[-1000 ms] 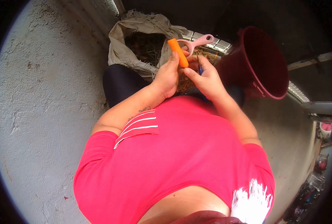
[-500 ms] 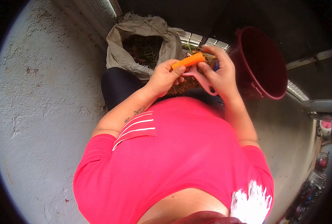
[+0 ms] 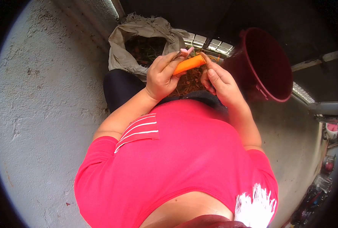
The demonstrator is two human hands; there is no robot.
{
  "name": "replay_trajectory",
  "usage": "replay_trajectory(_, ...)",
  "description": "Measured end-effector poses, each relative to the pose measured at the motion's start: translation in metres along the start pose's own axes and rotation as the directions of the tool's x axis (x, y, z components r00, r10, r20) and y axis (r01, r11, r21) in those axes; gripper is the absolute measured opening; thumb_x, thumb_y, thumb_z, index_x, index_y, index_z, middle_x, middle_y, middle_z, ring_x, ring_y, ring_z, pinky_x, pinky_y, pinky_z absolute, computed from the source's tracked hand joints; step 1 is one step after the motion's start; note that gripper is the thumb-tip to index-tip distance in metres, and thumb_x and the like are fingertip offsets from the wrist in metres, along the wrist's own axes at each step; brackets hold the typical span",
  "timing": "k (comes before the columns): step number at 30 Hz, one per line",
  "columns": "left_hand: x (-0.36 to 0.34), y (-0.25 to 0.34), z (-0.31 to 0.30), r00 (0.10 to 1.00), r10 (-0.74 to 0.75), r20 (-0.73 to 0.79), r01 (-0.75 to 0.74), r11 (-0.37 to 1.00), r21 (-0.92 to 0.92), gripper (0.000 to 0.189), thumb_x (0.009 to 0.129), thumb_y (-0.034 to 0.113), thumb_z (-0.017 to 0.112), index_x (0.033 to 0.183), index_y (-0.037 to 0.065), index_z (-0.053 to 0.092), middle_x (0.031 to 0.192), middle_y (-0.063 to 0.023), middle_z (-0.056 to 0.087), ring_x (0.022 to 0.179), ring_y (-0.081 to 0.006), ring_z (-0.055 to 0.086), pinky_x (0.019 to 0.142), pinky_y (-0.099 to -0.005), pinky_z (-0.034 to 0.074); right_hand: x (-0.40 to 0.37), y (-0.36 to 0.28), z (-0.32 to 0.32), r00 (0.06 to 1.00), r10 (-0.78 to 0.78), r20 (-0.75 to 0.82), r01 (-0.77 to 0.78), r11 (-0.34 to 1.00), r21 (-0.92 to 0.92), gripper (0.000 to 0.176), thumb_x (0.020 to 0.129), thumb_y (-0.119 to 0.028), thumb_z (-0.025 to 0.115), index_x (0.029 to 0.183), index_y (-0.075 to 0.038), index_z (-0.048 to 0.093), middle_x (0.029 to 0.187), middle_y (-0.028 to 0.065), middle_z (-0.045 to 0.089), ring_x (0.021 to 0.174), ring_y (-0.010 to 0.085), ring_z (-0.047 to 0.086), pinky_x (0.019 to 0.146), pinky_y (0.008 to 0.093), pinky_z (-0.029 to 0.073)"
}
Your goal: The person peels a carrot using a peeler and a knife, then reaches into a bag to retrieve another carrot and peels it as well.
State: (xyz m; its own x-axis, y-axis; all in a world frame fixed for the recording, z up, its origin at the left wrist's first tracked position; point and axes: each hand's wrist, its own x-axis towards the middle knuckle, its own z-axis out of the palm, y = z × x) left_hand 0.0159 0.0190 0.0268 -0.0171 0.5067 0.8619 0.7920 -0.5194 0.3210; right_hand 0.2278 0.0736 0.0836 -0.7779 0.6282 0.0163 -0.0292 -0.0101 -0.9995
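Observation:
An orange peeled carrot (image 3: pixel 190 64) lies slantwise between my hands, above the scraps. My left hand (image 3: pixel 162 77) is closed around its left end. A pink peeler (image 3: pixel 184 52) shows at the fingertips of the same hand, just above the carrot, most of it hidden. My right hand (image 3: pixel 225 84) has its index fingertip at the carrot's right end, with the thumb close by and the other fingers curled. Below the carrot, orange-brown peelings (image 3: pixel 191 81) spread in front of my lap.
A whitish woven sack (image 3: pixel 119 53) stands open at the upper left, with plant scraps inside. To the right, a dark red bucket (image 3: pixel 248 66) leans with its mouth toward the right. A grey rough wall (image 3: pixel 43 114) fills the left side. Assorted items (image 3: pixel 321 186) lie at the far right.
The peeler's pink handle no longer hangs below the carrot; the peeler is now at my left fingers above it. My left hand has turned over the carrot, and my right fingers have come to its end.

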Motion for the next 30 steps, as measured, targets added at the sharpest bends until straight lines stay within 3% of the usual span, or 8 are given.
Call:
replay_trajectory(8,-0.005,-0.009,-0.003,0.987,0.162,-0.018,-0.160,0.984,0.078,0.048,0.065,0.005,0.072,0.113,0.003,0.069,0.115,-0.0080,0.066,0.089,-0.0257,0.064,0.072,-0.0349,0.054,-0.005,0.005,0.002,0.997,-0.064,0.031,0.064,0.998,-0.021,0.058,0.105,-0.030,0.044,0.152,-0.002,0.027,0.071,-0.0024,0.045,0.062,0.0048,0.039,0.056,0.0189,0.035)
replay_trajectory(11,-0.008,-0.011,-0.003,0.981,0.193,-0.028,-0.190,0.979,0.078,0.048,0.065,0.005,0.070,0.113,0.003,0.069,0.116,-0.0078,0.066,0.088,-0.0250,0.063,0.071,-0.0342,0.054,-0.003,0.010,0.000,0.996,-0.073,0.041,0.072,0.996,0.045,0.057,0.104,-0.031,0.045,0.151,-0.002,0.030,0.070,-0.0028,0.043,0.062,0.0044,0.038,0.056,0.0186,0.034)
replay_trajectory(14,-0.009,-0.010,-0.007,0.973,0.228,-0.030,-0.225,0.970,0.092,0.048,0.064,0.005,0.069,0.111,0.003,0.070,0.116,-0.0078,0.066,0.088,-0.0244,0.063,0.070,-0.0334,0.053,-0.004,0.010,-0.005,0.990,-0.040,0.135,0.009,0.974,0.225,0.056,0.104,-0.030,0.046,0.150,-0.002,0.032,0.071,-0.0042,0.041,0.063,0.0039,0.037,0.057,0.0179,0.033)
replay_trajectory(17,-0.011,-0.010,-0.008,0.971,0.236,-0.043,-0.231,0.968,0.102,0.047,0.064,0.005,0.069,0.111,0.003,0.070,0.115,-0.0076,0.066,0.087,-0.0241,0.063,0.069,-0.0330,0.053,-0.006,0.009,-0.001,0.991,-0.011,0.136,-0.029,0.956,0.290,0.053,0.103,-0.030,0.048,0.147,-0.002,0.037,0.067,-0.0039,0.040,0.057,0.0038,0.034,0.052,0.0181,0.030)
replay_trajectory(19,-0.011,-0.010,-0.007,0.972,0.229,-0.046,-0.223,0.968,0.114,0.047,0.064,0.005,0.069,0.111,0.003,0.070,0.114,-0.0075,0.067,0.087,-0.0243,0.063,0.069,-0.0331,0.053,-0.004,0.015,0.001,0.998,-0.045,0.042,0.037,0.984,0.175,0.050,0.103,-0.026,0.048,0.146,-0.001,0.039,0.067,-0.0040,0.040,0.058,0.0038,0.034,0.051,0.0181,0.030)
replay_trajectory(23,-0.009,-0.009,-0.004,0.988,0.152,-0.032,-0.150,0.987,0.052,0.044,0.066,0.004,0.072,0.110,0.001,0.069,0.111,-0.0097,0.067,0.088,-0.0251,0.065,0.073,-0.0333,0.054,-0.002,0.027,0.005,0.990,-0.114,-0.083,0.118,0.992,0.045,0.046,0.103,-0.024,0.051,0.144,-0.004,0.046,0.075,-0.0061,0.045,0.064,0.0026,0.037,0.057,0.0184,0.034)
replay_trajectory(25,-0.008,-0.005,-0.005,0.996,0.089,-0.005,-0.089,0.996,-0.018,0.039,0.070,0.000,0.073,0.109,-0.002,0.067,0.107,-0.0130,0.068,0.092,-0.0263,0.068,0.080,-0.0336,0.054,-0.002,0.029,0.004,0.993,-0.074,-0.087,0.084,0.989,0.118,0.043,0.103,-0.023,0.052,0.141,-0.004,0.049,0.076,-0.0057,0.046,0.063,0.0025,0.037,0.056,0.0184,0.034)
replay_trajectory(30,-0.015,-0.006,0.006,0.989,-0.130,0.073,0.144,0.965,-0.221,0.036,0.075,0.011,0.076,0.109,0.001,0.067,0.107,-0.0136,0.067,0.094,-0.0316,0.065,0.081,-0.0374,0.052,0.004,0.034,0.002,0.989,0.095,-0.115,-0.062,0.962,0.265,0.038,0.103,-0.025,0.050,0.135,-0.006,0.054,0.077,-0.0029,0.050,0.058,0.0038,0.037,0.049,0.0184,0.033)
